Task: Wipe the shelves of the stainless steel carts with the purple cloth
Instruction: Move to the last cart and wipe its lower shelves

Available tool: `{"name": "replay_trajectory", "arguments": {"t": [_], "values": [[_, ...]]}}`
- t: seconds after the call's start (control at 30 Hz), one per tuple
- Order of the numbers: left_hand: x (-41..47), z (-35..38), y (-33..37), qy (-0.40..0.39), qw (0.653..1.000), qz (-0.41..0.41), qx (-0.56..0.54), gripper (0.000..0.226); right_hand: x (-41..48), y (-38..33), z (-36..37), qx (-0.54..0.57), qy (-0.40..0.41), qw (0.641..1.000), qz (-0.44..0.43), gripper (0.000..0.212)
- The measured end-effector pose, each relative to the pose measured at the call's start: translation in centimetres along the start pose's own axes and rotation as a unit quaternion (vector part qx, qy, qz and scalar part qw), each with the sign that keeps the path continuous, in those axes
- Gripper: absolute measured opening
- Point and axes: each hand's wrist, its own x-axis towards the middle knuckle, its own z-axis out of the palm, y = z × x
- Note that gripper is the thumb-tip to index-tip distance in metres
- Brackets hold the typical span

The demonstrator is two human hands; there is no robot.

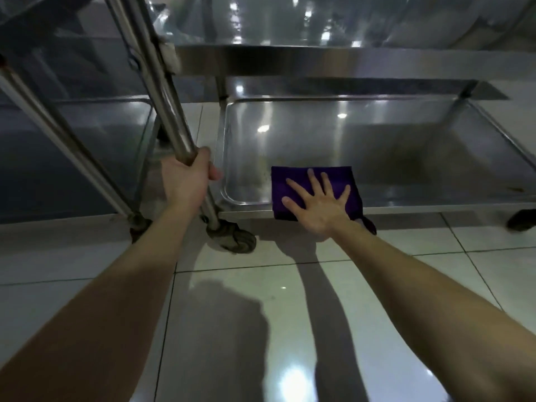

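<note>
A folded purple cloth (293,178) lies on the near left part of the bottom shelf (391,152) of a stainless steel cart, hanging a little over the front rim. My right hand (317,203) presses flat on the cloth with fingers spread. My left hand (188,178) grips the steel corner post (165,94) of the cart, thumb wrapped round it just above the bottom shelf. The cart's upper shelf (319,60) runs across above.
A second steel cart's bottom shelf (95,132) stands to the left, its slanted leg (58,134) close by. Caster wheels (235,237) sit under the post, another wheel (522,220) at the far right. Glossy floor tiles (261,314) fill the foreground.
</note>
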Motion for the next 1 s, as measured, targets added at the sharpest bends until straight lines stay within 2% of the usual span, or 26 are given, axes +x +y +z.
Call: {"name": "replay_trajectory", "arguments": {"t": [0.1,0.27,0.43,0.57,0.67,0.8,1.0], "values": [[0.2,0.4,-0.1,0.004,1.0,0.007,-0.027,0.04,0.2,0.5,-0.7,-0.03,0.005,0.999,-0.011,0.097],[-0.1,0.7,0.1,0.024,0.998,0.043,-0.039,0.043,0.8,1.3,-1.1,-0.036,0.002,0.999,-0.03,0.083],[0.2,0.4,0.3,0.021,0.997,0.048,-0.054,0.026,2.7,1.5,-1.2,-0.023,-0.011,0.998,-0.056,0.084],[0.4,-0.1,0.3,0.012,0.998,0.047,-0.042,0.031,4.7,2.2,-2.1,-0.011,-0.03,0.996,-0.083,0.086],[0.8,-0.1,0.3,0.016,0.998,0.037,-0.047,0.04,7.3,4.6,-3.3,-0.014,-0.03,0.997,-0.073,0.091],[1.0,-0.2,0.4,0.032,0.998,0.028,-0.05,0.05,12.6,6.7,-5.3,-0.007,-0.016,0.999,-0.032,0.087],[0.8,-0.3,0.5,0.069,0.996,0.039,-0.028,0.051,21.1,2.4,-6.7,-0.011,-0.01,0.999,-0.04,0.086]]}}
